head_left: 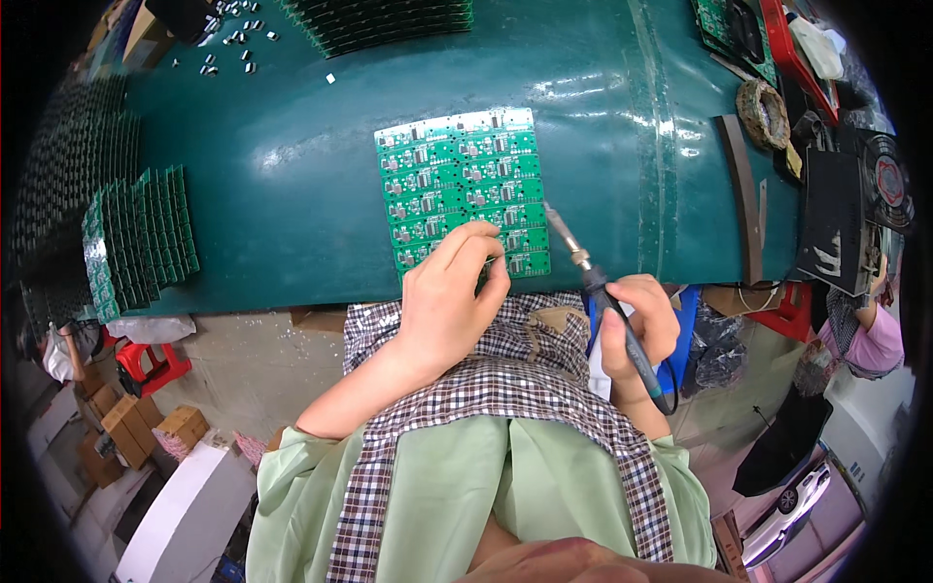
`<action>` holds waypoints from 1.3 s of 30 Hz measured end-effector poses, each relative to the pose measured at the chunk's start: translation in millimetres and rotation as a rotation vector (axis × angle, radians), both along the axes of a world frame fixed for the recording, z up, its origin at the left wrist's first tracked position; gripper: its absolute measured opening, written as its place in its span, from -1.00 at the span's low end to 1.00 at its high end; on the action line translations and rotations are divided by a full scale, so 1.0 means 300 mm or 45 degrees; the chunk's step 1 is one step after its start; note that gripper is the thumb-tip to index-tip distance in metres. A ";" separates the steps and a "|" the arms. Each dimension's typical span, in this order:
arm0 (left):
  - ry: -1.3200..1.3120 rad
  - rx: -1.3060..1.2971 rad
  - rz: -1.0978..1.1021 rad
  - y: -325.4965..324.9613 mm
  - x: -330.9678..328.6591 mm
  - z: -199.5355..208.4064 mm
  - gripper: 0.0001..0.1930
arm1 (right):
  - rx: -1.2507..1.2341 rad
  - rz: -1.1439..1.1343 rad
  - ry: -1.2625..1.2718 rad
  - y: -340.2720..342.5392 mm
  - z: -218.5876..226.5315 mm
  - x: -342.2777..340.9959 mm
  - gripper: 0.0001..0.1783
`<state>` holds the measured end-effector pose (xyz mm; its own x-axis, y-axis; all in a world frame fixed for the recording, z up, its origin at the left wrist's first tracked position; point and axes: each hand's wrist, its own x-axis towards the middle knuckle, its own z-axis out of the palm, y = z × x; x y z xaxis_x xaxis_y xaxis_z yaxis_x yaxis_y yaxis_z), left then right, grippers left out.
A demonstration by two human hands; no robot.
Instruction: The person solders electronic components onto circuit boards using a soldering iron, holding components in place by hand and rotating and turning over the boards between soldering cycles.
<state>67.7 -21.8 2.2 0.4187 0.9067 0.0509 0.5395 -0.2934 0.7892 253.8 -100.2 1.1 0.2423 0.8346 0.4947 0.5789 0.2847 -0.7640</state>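
Note:
A green circuit board panel [423,185], divided into several small repeated boards with chips, lies flat on the table in front of me. My left hand [447,287] is over its near edge, thumb and fingers curled together in a pinch. Whatever sits between those fingertips, if anything, is hidden. My right hand [641,325] grips a soldering iron [627,340] with a dark handle and a metal shaft. The iron's tip points up and left, close to the right edge of the panel; I cannot tell if it touches.
The green tabletop [262,194] spreads around the panel. Stacked circuit boards [146,238] stand at the left, with another stack [379,24] at the far side. Small metal parts [238,39] lie scattered far left. A dark bar [741,199] and a brown ring [763,114] lie at the right.

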 end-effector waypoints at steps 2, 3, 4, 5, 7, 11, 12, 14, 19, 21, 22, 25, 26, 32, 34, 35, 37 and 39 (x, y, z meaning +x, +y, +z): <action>-0.050 0.170 -0.022 0.002 -0.001 -0.025 -0.83 | 0.006 -0.005 0.029 -0.018 0.001 0.003 -0.85; -0.050 0.167 -0.025 0.000 0.002 -0.021 -0.83 | -0.012 0.010 0.071 -0.036 -0.004 0.007 -0.86; -0.019 0.119 -0.005 -0.001 0.005 -0.014 -0.84 | -0.031 0.026 0.114 -0.049 -0.006 0.008 -0.87; 0.013 0.072 0.014 -0.004 0.007 -0.011 -0.84 | -0.067 0.023 0.098 -0.055 -0.004 0.003 -0.89; 0.010 0.079 0.013 -0.003 0.008 -0.013 -0.84 | -0.092 0.019 0.071 -0.056 -0.007 0.000 -0.89; -0.015 0.161 0.002 0.002 0.006 -0.035 -0.85 | -0.130 0.018 0.022 -0.045 -0.012 -0.005 -0.89; -0.013 0.166 0.001 0.001 0.008 -0.031 -0.85 | -0.125 0.018 0.024 -0.045 -0.013 -0.003 -0.89; 0.002 0.162 0.004 -0.002 0.010 -0.022 -0.85 | -0.118 0.029 0.023 -0.048 -0.014 -0.002 -0.89; 0.012 0.191 -0.002 0.007 0.016 -0.031 -0.85 | -0.124 0.026 0.028 -0.042 -0.020 -0.005 -0.89; 0.013 0.205 0.000 0.007 0.018 -0.034 -0.85 | -0.111 0.025 0.025 -0.043 -0.024 -0.009 -0.89; 0.018 0.223 -0.005 0.006 0.019 -0.036 -0.86 | -0.104 0.022 0.026 -0.046 -0.028 -0.011 -0.89; 0.026 0.237 -0.010 0.003 0.022 -0.038 -0.86 | -0.087 0.022 0.006 -0.053 -0.032 -0.015 -0.89; 0.028 0.232 -0.014 0.001 0.022 -0.038 -0.86 | -0.078 0.023 -0.015 -0.056 -0.032 -0.016 -0.89; 0.076 0.069 -0.048 -0.008 0.019 -0.015 -0.84 | -0.039 0.034 -0.044 -0.077 -0.039 -0.024 -0.87; 0.061 0.042 -0.061 -0.009 0.013 -0.011 -0.84 | -0.040 0.044 -0.044 -0.078 -0.020 -0.019 -0.87; 0.048 0.015 -0.076 -0.011 0.010 -0.007 -0.83 | -0.040 0.052 -0.041 -0.080 -0.013 -0.015 -0.87; 0.042 -0.001 -0.089 -0.018 0.000 0.011 -0.84 | -0.021 0.026 -0.016 -0.097 -0.018 -0.007 -0.87; 0.038 -0.018 -0.101 -0.025 -0.008 0.008 -0.85 | -0.026 0.000 0.022 -0.103 -0.013 -0.003 -0.86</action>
